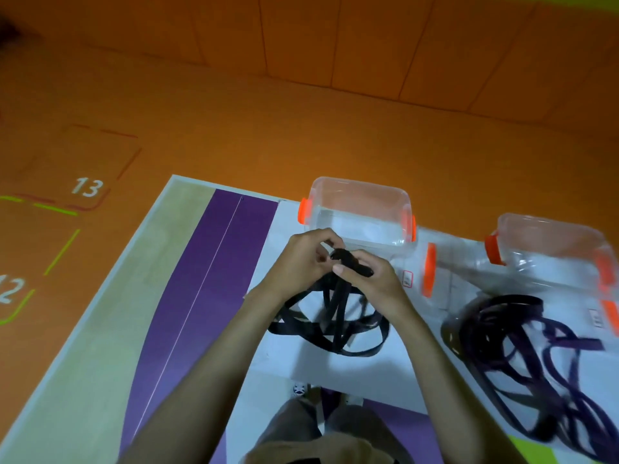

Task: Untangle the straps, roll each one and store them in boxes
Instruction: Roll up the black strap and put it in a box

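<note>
Clear plastic boxes: two, orange latches. Left box [355, 195] and right box [549, 231] both look empty; the lids are hard to make out. Strap tangles: two, on the white counter [294, 360]. Black tangle [335, 333] lies below the hands; left hand [301, 262] and right hand [375, 284] both pinch its bunched end. Purple tangle [536, 346] sits to the right, cut off by the frame edge.

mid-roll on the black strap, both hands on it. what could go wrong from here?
1. The black strap lies in crossed loops under the hands; pulling in slack as the roll grows may cinch a knot.
2. Only the fingers of the left hand and right hand pinch the small rolled end; a slip would likely let it spring loose.
3. The purple strap is heaped close by; a dragged tail could catch it.
</note>
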{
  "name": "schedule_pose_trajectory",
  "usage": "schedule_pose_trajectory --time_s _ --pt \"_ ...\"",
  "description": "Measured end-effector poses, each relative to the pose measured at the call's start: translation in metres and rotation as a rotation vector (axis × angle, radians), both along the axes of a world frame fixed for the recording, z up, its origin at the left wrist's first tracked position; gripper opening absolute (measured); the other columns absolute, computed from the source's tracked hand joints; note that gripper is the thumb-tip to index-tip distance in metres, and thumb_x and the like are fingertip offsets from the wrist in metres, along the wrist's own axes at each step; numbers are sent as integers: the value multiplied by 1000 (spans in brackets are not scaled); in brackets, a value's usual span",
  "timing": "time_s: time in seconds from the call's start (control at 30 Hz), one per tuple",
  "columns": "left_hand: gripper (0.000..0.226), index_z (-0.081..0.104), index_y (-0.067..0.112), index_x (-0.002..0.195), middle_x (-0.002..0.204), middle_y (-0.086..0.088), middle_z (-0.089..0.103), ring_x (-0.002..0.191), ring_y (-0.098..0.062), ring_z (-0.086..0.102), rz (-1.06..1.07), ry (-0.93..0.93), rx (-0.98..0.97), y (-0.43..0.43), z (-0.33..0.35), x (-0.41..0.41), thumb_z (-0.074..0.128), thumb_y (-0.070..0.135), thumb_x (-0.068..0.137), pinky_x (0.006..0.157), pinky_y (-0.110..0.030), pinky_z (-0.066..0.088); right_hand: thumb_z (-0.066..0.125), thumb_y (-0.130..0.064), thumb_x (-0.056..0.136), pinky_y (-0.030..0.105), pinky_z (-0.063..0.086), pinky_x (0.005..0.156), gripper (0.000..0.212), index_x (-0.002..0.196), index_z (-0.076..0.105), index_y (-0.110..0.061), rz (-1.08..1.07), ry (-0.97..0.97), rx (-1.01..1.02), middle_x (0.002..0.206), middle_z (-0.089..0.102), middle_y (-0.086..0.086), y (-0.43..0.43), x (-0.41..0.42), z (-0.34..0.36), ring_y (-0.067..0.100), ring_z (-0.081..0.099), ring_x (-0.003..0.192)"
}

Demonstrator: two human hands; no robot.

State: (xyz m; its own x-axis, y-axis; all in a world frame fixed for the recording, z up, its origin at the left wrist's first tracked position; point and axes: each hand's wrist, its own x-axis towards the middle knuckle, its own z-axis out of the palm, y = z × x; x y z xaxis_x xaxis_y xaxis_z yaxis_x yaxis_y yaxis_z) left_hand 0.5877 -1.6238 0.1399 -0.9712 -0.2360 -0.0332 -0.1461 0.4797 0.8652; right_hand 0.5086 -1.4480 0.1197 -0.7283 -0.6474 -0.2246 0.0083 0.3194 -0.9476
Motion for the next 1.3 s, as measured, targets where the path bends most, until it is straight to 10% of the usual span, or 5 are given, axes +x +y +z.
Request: schedule_pose_trajectory --time_s 0.2,0.3,0.53,1.07,1.3 --pt "27 71 12 122 120 2 74 102 -18 76 127 -14 475 -33 -43 29 68 0 98 96 -36 60 67 -34 100 10 41 56 25 86 74 -15 -176 53 151 69 70 -3 -1 3 -15 -1 61 59" --pt "7 74 14 92 91 5 74 91 -20 73 458 -209 252 -47 -105 43 69 15 98 89 -44 60 67 -32 100 9 39 47 30 84 68 -6 -357 -9 156 60 61 1 0 7 -22 -3 55 48" --pt "27 57 16 113 112 -8 70 108 -32 66 146 -790 -158 -28 -174 34 64 36 96 96 -45 52 66 -16 101 10 44 52 11 94 73 -12 -371 4 32 70 69 6 22 11 -18 0 57 52" --pt "26 64 19 95 91 3 68 87 -7 62 -104 -211 364 -39 -88 67 83 6 83 79 -22 47 66 -14 101 18 57 73 29 130 70 -20 -572 42 -140 84 77 13 31 10 -32 10 74 78" --pt "36 50 6 93 90 -7 63 90 -21 61 -106 -168 548 -58 -64 104 85 2 84 83 -28 50 69 -19 100 22 38 57 10 103 78 -15 -669 44 -178 74 75 7 27 5 -24 4 47 47"
